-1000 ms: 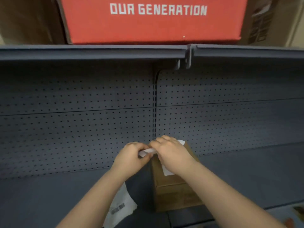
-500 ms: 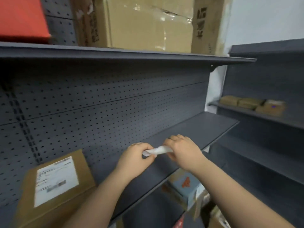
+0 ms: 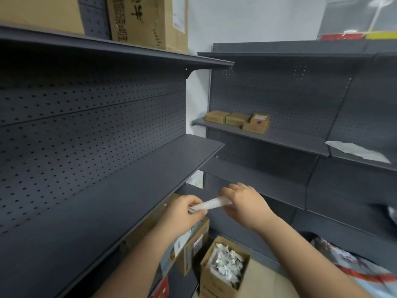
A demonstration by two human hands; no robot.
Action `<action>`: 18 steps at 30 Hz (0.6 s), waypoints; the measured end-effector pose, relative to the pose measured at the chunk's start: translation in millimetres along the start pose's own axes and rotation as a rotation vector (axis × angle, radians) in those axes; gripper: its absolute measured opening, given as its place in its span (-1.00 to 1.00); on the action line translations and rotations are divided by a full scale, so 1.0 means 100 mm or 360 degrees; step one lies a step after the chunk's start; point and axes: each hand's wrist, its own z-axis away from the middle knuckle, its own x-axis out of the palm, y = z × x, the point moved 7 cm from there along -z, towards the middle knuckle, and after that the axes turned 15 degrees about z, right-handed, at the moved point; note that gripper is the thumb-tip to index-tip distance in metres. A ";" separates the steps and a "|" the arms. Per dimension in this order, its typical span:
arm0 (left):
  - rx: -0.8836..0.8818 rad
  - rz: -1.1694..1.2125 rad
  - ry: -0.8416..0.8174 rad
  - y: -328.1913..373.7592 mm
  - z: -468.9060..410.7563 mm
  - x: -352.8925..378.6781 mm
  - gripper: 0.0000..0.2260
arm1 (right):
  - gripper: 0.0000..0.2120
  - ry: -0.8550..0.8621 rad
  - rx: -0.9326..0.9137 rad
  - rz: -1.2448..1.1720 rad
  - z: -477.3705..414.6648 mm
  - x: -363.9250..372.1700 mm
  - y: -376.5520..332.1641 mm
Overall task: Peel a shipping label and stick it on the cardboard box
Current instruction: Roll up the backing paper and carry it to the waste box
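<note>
Beside shelf (image 3: 133, 190) | left hand (image 3: 182, 211), right hand (image 3: 245, 201) pinch blurred paper strip (image 3: 209, 204)

Label (image 3: 209, 204): I see a white strip, rolled or folded into a narrow band, tilted up toward the right hand (image 3: 245, 204). It spans the gap between the hands, its lower end pinched in the left hand (image 3: 184, 214).

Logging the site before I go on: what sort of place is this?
Probably a stockroom or packing area: grey pegboard shelving, small cardboard parcels on a shelf, and an open carton of crumpled paper on the floor.
</note>
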 end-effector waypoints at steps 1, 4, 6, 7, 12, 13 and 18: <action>-0.0017 -0.0012 -0.0024 -0.03 -0.08 0.09 -0.83 | -0.75 -0.0030 0.0020 -0.0014 0.01 0.09 0.09; -0.0034 -0.0044 -0.0099 -0.15 -0.34 0.32 -0.82 | -0.76 -0.0094 0.0090 -0.0022 -0.01 0.40 0.32; -0.0051 -0.0034 -0.0166 -0.26 -0.56 0.47 -0.85 | -0.77 -0.0116 0.0153 -0.0046 -0.06 0.64 0.46; -0.0059 -0.0042 -0.0189 -0.30 -0.64 0.51 -0.86 | -0.78 -0.0124 0.0172 -0.0059 -0.09 0.73 0.51; -0.0088 -0.0027 -0.0323 -0.63 -1.22 0.79 -0.86 | -0.82 -0.0174 0.0309 -0.0085 -0.31 1.26 0.81; -0.0096 -0.0027 -0.0362 -0.72 -1.38 0.87 -0.86 | -0.80 -0.0188 0.0343 -0.0095 -0.36 1.38 0.89; -0.0106 -0.0081 -0.0534 -0.99 -2.00 1.22 -0.86 | -0.67 -0.0192 0.0509 -0.0125 -0.57 1.87 1.26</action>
